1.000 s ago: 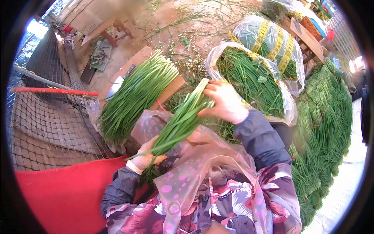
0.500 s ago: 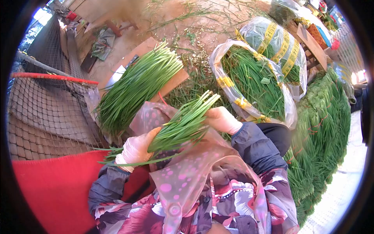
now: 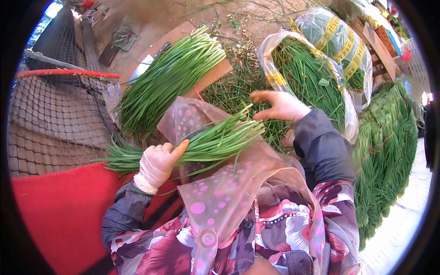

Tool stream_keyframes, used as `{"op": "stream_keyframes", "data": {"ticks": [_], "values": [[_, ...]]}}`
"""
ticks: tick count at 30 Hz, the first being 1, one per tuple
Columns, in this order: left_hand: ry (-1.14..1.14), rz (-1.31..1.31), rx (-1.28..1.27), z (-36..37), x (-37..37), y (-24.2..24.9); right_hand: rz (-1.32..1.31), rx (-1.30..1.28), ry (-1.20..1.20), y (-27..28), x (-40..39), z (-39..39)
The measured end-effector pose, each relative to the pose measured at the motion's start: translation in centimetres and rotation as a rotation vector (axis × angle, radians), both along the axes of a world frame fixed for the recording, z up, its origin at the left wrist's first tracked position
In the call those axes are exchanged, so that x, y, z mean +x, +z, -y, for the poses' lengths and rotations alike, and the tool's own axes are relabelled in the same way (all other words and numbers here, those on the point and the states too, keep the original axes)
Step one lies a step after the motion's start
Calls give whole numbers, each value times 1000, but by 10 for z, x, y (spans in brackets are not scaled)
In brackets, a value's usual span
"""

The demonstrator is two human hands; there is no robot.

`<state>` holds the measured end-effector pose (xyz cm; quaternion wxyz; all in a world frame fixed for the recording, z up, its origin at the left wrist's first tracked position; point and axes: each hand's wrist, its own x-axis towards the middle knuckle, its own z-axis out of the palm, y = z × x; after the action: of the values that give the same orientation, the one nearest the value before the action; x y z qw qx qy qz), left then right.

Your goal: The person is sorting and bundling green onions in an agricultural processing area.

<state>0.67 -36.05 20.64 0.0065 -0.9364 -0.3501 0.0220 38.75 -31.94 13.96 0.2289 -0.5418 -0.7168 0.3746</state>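
Across my lap lies a bunch of green chives [image 3: 215, 142], its pale cut ends pointing right. My left hand [image 3: 158, 165], in a thin whitish glove with bare fingertips showing, is wrapped round the leafy middle of it. Just beyond the pale ends, my right hand [image 3: 285, 107] is held with thumb and fingers apart and nothing between them. Under the bunch is a translucent pink-dotted apron [image 3: 201, 204]. A larger pile of chives [image 3: 169, 82] rests on a wooden board [image 3: 220, 68] ahead, beside a broad knife blade [image 3: 143, 68] partly covered by leaves.
To the right stand clear plastic bags of greens, the nearer bag [image 3: 270, 64] gaping. Tied chive bundles [image 3: 385, 160] are stacked at far right. Netting [image 3: 55, 123] and a red pipe [image 3: 68, 73] are at left, above red cloth [image 3: 68, 215]. Trimmings [image 3: 238, 87] litter the ground.
My right hand has come off the pale ends, moved up and right, and opened. The bunch has tilted flatter in my left hand. The whole view has shifted slightly.
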Motion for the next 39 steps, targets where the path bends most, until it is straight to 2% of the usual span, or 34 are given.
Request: {"op": "stream_keyframes", "data": {"ticks": [2,3,4,6,7,8,10,11,12,14,16,18,19,20,21,22,23,24,25,26,27,28,29,31,33,34,35,36,38,39], "values": [[-9,-12,20,1,4,5,28,-206,100,23,-31,-4],[-6,-19,47,2,4,11,52,-87,-79,15,-37,-3],[-4,-24,75,3,4,12,46,-152,-266,13,-34,-5],[11,5,97,8,0,6,114,-236,-291,-3,-13,-7],[21,24,99,9,-2,4,255,-378,-116,-4,-11,-7],[26,42,102,9,-3,4,305,-265,-18,-26,-10,-2],[-6,53,117,8,1,5,88,-479,168,-44,-5,-7],[-17,46,116,8,4,7,-121,-602,285,-39,-9,-9],[-26,36,114,9,5,7,-145,-569,325,-59,-12,-9],[-29,41,120,6,6,7,-570,-761,244,-55,-21,-1],[-33,40,123,5,6,8,-644,-825,198,-71,-26,5],[3,40,53,4,7,8,-876,-926,-93,-66,-29,11],[3,38,52,5,7,8,-841,-921,-248,-58,-35,12],[66,74,-87,8,9,7,-767,-699,-222,-73,-28,13],[124,109,-228,10,12,6,-1007,-830,-274,-101,-21,11],[117,112,-224,11,17,5,-1247,-950,-321,-98,-19,5],[163,250,-374,13,22,4,-1191,-838,-263,-75,-7,11],[208,384,-531,17,24,4,-826,-670,-346,-87,3,7],[269,326,-684,17,21,8,-414,-361,-402,-83,22,5],[260,326,-679,21,10,-1,-286,50,-260,-90,59,5],[444,595,-1018,27,-5,-20,-516,-143,-653,-95,90,3],[641,866,-1362,32,-14,-29,-632,-392,-863,-70,121,4],[662,891,-1510,27,-5,-18,-665,-342,-928,-55,134,6],[667,915,-1542,21,2,-20,-710,-274,-987,-50,138,1],[745,1012,-1584,21,13,-21,-140,-85,-467,-62,123,-1],[742,1013,-1574,19,12,-21,298,-396,-331,-64,96,7],[785,956,-1613,18,11,-20,340,-209,-86,-79,96,28],[826,903,-1650,16,11,-21,553,-209,-203,-80,85,30],[898,923,-1552,18,21,-18,-36,-312,-528,-42,64,20],[885,861,-1561,18,20,-21,-304,-329,-574,-38,59,15]]}}
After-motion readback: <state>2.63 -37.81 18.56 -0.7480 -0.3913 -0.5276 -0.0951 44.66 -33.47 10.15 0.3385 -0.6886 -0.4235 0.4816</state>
